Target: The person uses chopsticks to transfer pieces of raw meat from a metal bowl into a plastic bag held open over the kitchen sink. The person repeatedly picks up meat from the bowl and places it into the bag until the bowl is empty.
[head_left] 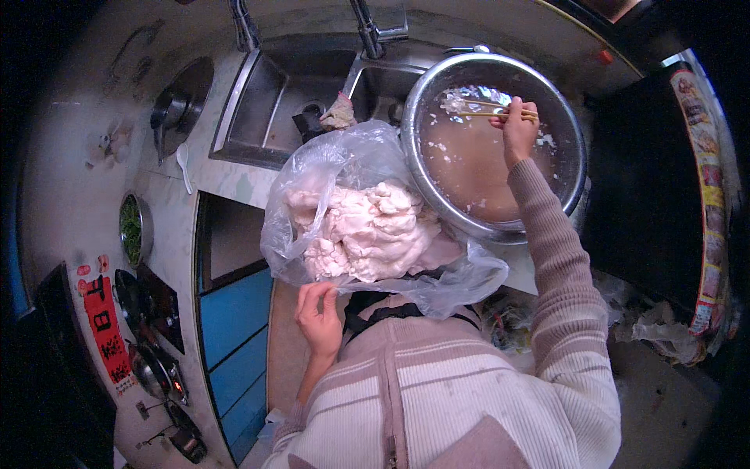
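My right hand [518,126] grips a pair of wooden chopsticks [486,114] over a large metal basin [413,123]. At the chopstick tips is a whitish, translucent clump [453,102]. Cloudy brownish liquid [477,170] with floating white bits lies in the basin. In front of my body, a clear plastic bag [299,182] lies open around a pale pink, soft, lumpy mass [375,234]; I cannot tell what food it is. My left hand [319,319] pinches the near edge of this bag between thumb and fingers.
Behind the bag is a double steel sink [281,111] with faucets [369,35] and a cloth [338,112]. To the left, the counter holds a white spoon [184,167], a bowl of chopped greens [132,228] and a gas stove with a lit burner [177,386]. Plastic bags [668,334] lie at lower right.
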{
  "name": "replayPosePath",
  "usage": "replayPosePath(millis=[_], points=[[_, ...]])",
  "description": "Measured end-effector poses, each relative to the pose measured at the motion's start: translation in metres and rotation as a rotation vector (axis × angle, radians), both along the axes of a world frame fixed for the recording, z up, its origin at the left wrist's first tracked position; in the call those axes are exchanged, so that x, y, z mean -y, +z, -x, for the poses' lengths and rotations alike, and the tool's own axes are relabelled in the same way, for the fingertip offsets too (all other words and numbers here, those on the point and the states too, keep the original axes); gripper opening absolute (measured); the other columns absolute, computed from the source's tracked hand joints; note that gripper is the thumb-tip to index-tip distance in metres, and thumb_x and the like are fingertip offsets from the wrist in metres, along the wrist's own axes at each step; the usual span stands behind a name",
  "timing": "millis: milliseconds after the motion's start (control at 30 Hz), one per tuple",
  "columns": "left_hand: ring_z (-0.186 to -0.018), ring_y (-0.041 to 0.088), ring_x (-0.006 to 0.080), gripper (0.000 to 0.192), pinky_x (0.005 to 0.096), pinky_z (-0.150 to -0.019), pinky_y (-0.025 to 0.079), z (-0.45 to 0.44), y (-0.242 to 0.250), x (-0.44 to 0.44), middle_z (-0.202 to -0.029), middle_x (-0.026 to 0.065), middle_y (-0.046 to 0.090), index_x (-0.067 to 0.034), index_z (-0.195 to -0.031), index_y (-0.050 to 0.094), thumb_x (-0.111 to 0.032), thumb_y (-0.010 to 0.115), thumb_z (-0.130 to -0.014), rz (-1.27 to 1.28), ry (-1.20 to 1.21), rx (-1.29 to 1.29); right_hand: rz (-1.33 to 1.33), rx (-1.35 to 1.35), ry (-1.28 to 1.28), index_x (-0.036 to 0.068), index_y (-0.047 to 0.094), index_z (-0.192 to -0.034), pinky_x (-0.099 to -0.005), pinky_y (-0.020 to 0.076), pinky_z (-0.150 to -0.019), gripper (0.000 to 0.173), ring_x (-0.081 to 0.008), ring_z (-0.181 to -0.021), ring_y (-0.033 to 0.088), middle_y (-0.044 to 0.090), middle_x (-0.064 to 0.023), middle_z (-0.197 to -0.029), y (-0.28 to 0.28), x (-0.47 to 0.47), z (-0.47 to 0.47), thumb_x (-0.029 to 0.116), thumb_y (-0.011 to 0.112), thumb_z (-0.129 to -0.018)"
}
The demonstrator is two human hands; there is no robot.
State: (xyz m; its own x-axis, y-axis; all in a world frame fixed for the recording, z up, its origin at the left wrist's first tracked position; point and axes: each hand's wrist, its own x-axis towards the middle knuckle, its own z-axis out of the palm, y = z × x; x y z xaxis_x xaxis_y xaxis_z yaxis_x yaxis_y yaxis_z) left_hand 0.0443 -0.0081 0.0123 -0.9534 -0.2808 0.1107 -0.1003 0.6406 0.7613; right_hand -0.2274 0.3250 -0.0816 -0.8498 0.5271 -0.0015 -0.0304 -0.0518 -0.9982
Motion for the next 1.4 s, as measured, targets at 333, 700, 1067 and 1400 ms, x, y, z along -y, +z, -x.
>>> replayPosePath(millis=[333, 700, 1067, 1400], points=[[-0.076, 0.055, 0.0204, 0.004, 0.0287, -0.072, 0.044, 0.003, 0.004, -0.001, -0.080, 0.0090, 0.057, 0.001, -0.083, 0.059, -0.003, 0.061, -0.082, -0.035, -0.020, 0.009, 0.400, 0.028, -0.150, -0.001, 0.040, -0.087, -0.0333, 0.0597, -0.059, 0.010, -0.0278, -0.065, 0.065, 0.058, -0.0179, -0.081, -0.005, -0.022, -0.009, 0.007, 0.045, -0.090], [-0.073, 0.058, 0.0242, 0.004, 0.0310, -0.068, 0.045, 0.011, 0.002, 0.006, -0.079, 0.0104, 0.058, 0.001, -0.083, 0.060, -0.003, 0.062, -0.082, -0.025, -0.105, -0.022, 0.699, -0.022, -0.234, -0.003, 0.042, -0.087, -0.0346, 0.0605, -0.063, 0.010, -0.0296, -0.072, 0.063, 0.053, -0.0176, -0.083, 0.018, -0.061, -0.040, 0.004, 0.049, -0.085], [-0.078, 0.056, 0.0221, 0.006, 0.0295, -0.075, 0.044, 0.018, 0.003, 0.013, -0.082, 0.0102, 0.057, 0.001, -0.087, 0.059, -0.004, 0.060, -0.084, -0.067, -0.190, 0.022, 0.755, -0.042, -0.357, -0.007, 0.043, -0.089, -0.0360, 0.0603, -0.071, 0.013, -0.0297, -0.078, 0.062, 0.055, -0.0199, -0.090, 0.025, -0.092, -0.079, 0.004, 0.049, -0.087], [-0.075, 0.058, 0.0239, 0.005, 0.0313, -0.069, 0.045, 0.019, -0.001, 0.016, -0.080, 0.0100, 0.059, -0.001, -0.084, 0.062, -0.003, 0.064, -0.081, -0.066, -0.203, -0.024, 0.821, -0.086, -0.421, -0.008, 0.048, -0.084, -0.0330, 0.0601, -0.068, 0.008, -0.0307, -0.073, 0.064, 0.058, -0.0237, -0.088, 0.008, -0.111, -0.123, 0.000, 0.050, -0.084]])
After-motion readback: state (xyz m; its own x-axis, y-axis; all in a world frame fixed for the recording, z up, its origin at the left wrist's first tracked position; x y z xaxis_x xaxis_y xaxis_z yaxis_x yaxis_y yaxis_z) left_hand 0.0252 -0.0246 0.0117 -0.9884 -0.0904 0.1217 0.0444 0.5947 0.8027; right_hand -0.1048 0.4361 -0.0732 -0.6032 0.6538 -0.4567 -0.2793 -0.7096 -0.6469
